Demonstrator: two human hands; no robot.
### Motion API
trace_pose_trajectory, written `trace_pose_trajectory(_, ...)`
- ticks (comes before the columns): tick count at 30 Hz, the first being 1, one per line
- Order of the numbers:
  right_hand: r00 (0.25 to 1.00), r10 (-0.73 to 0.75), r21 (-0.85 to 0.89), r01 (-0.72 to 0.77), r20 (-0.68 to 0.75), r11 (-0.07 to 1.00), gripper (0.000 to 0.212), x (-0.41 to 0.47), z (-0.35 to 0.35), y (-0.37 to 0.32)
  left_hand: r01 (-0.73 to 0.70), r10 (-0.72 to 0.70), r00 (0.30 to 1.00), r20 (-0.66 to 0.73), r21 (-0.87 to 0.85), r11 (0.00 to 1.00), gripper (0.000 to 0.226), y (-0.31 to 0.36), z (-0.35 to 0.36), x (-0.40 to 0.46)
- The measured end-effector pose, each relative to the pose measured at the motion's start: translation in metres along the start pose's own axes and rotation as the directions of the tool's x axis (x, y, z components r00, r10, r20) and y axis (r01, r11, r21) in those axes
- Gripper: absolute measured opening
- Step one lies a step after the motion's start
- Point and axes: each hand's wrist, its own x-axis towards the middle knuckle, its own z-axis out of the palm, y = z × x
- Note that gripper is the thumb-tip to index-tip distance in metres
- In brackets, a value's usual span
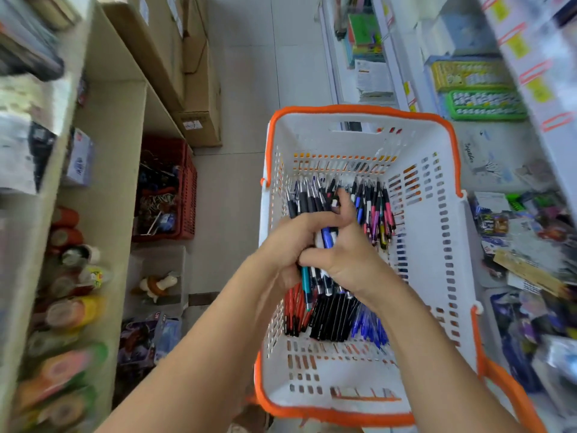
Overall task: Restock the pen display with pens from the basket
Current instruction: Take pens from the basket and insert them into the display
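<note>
**Both hands on one bundle of pens over the basket**

Much of the scene is smeared by motion: the goods on the shelves at the left and right edges are blurred past naming, and no pen display can be picked out among them. The bundle of pens (324, 242) is largely covered by the two hands, so its count cannot be told; only dark grips above the fingers, a blue barrel between the hands, and teal and white-and-dark ends below the palms show.

The left hand (292, 239) has its fingers curled over the bundle from the left. The right hand (346, 245) closes on it from the right, thumb pressed across the front, fingers wrapped behind and partly out of sight. The hands touch each other around the pens.

The bundle sits inside the white basket (437, 276) with an orange rim, above its floor. Under the forearms lie red pens (295, 310), black pens (331, 317) and blue pens (370, 326) in side-by-side groups. More mixed pens (379, 210) lie toward the far wall.

Left of the basket, on the tiled floor, a red crate (184, 189) holds a tangle of small items, too blurred to identify. Cardboard boxes (199, 89) stand behind it.
</note>
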Motion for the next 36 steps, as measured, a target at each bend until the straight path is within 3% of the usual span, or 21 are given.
trace_pose_trajectory(3, 0.999, -0.013, -0.052, 0.011, -0.043, 0.999, 0.121, -0.03, 0.02, -0.014, -0.034, 0.03, 0.994, -0.103, -0.039, 0.999, 0.019, 0.002, -0.007, -0.035)
trace_pose_trajectory(5, 1.0, 0.024, 0.027, -0.024, -0.011, 0.999, 0.114, -0.045, 0.029, -0.018, -0.01, -0.004, 0.985, -0.174, -0.081, 0.997, 0.02, 0.0, -0.009, -0.051)
trace_pose_trajectory(9, 0.995, 0.06, 0.273, -0.079, 0.08, 0.959, 0.093, -0.073, 0.032, -0.016, 0.037, -0.075, 0.981, -0.176, -0.211, 0.977, 0.016, -0.004, -0.012, -0.071)
trace_pose_trajectory(11, 0.998, 0.059, 0.454, -0.055, 0.004, 0.89, 0.057, -0.085, 0.027, -0.015, -0.017, -0.056, 0.971, -0.234, -0.3, 0.954, 0.015, -0.002, -0.011, -0.08)
trace_pose_trajectory(12, 0.989, 0.103, 0.536, -0.033, -0.102, 0.844, 0.048, -0.087, 0.025, -0.01, -0.081, -0.023, 0.953, -0.303, -0.326, 0.942, 0.021, -0.002, -0.011, -0.081)
trace_pose_trajectory(14, 0.928, 0.26, 0.683, -0.01, -0.266, 0.731, 0.052, -0.088, 0.026, -0.001, -0.204, 0.04, 0.901, -0.433, -0.34, 0.918, 0.04, -0.002, -0.006, -0.086)
trace_pose_trajectory(17, 0.918, 0.366, 0.805, -0.099, -0.153, 0.585, 0.058, -0.091, 0.046, -0.011, -0.335, 0.118, 0.82, -0.561, -0.3, 0.893, 0.045, -0.01, 0.013, -0.091)
trace_pose_trajectory(20, 0.936, 0.336, 0.851, -0.093, -0.102, 0.517, 0.05, -0.088, 0.052, -0.027, -0.384, 0.146, 0.79, -0.595, -0.295, 0.875, 0.011, -0.017, 0.035, -0.097)
trace_pose_trajectory(23, 0.929, 0.333, 0.803, -0.074, -0.16, 0.592, 0.031, -0.086, 0.053, -0.034, -0.426, 0.193, 0.789, -0.584, -0.292, 0.856, 0.016, -0.02, 0.041, -0.103)
trace_pose_trajectory(27, 0.956, 0.276, 0.707, -0.129, -0.098, 0.695, 0.025, -0.092, 0.073, -0.03, -0.508, 0.264, 0.688, -0.676, -0.188, 0.841, 0.015, -0.027, 0.027, -0.119)
trace_pose_trajectory(29, 0.974, 0.226, 0.631, -0.163, -0.02, 0.759, 0.026, -0.099, 0.094, -0.033, -0.55, 0.262, 0.634, -0.727, -0.186, 0.814, 0.017, -0.025, 0.006, -0.143)
trace_pose_trajectory(32, 0.976, 0.131, 0.412, -0.192, 0.173, 0.891, 0.028, -0.12, 0.138, -0.045, -0.572, 0.249, 0.618, -0.746, -0.208, 0.794, 0.011, -0.023, -0.04, -0.202)
trace_pose_trajectory(36, 0.911, -0.076, 0.217, -0.015, 0.406, 0.976, 0.024, -0.164, 0.208, -0.076, -0.564, 0.248, 0.635, -0.731, -0.22, 0.796, 0.016, -0.039, -0.095, -0.302)
